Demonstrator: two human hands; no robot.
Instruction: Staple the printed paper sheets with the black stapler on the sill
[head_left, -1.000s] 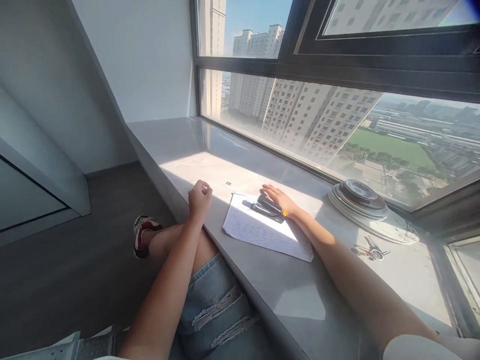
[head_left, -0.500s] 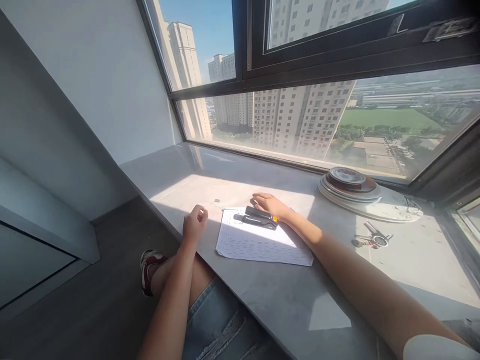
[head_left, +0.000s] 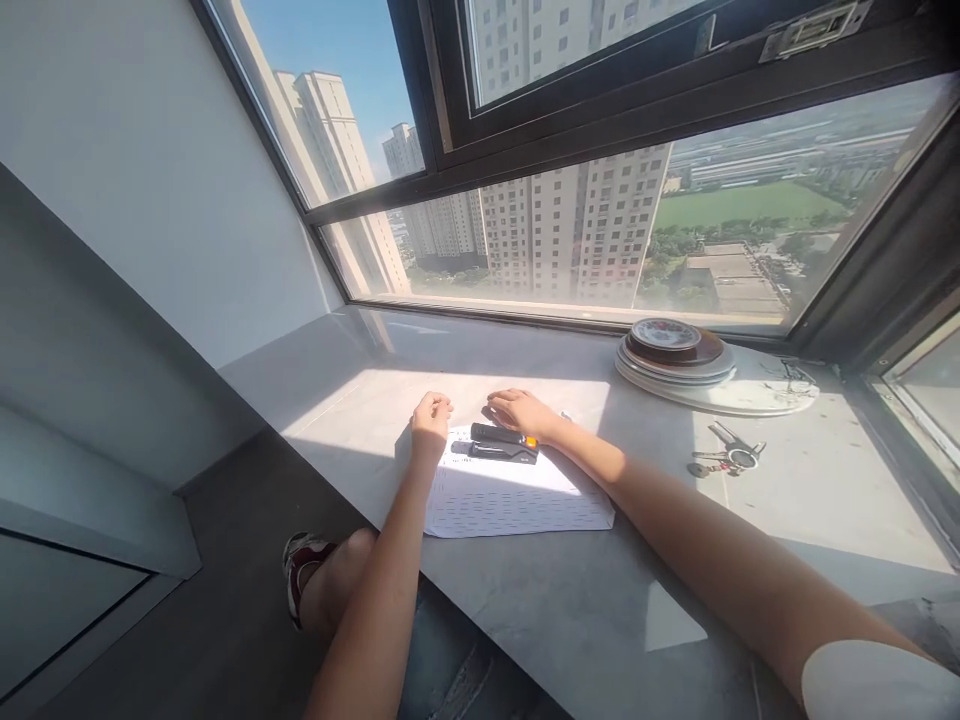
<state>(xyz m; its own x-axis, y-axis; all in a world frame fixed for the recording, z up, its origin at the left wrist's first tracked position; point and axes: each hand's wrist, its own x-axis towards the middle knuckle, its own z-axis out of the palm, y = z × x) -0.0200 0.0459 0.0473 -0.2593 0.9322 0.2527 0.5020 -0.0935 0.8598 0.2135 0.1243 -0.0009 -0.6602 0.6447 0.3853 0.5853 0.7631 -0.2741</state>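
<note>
A sheaf of printed white paper (head_left: 517, 505) lies on the grey stone sill, partly in sunlight. On its upper part rests a black stapler (head_left: 504, 450) with an orange spot at its right end. My left hand (head_left: 431, 425) is at the paper's upper left corner, fingertips pinched together; whatever they hold, if anything, is hidden. Just beyond the stapler, my right hand (head_left: 519, 410) rests palm down with its fingers loosely stretched, and I see nothing in its grasp. Its forearm runs along the paper's right side.
To the right stand stacked plates (head_left: 675, 365) with a round dial on top, partly over a white oval board (head_left: 772, 385). Metal hardware (head_left: 731, 455) lies in front of them. The window frame (head_left: 525, 175) borders the sill's back; the front edge drops beside my legs.
My left hand has moved right to the paper's corner, over the spot where a small grey piece lay. My right hand stays near the stapler. The view has shifted slightly.
</note>
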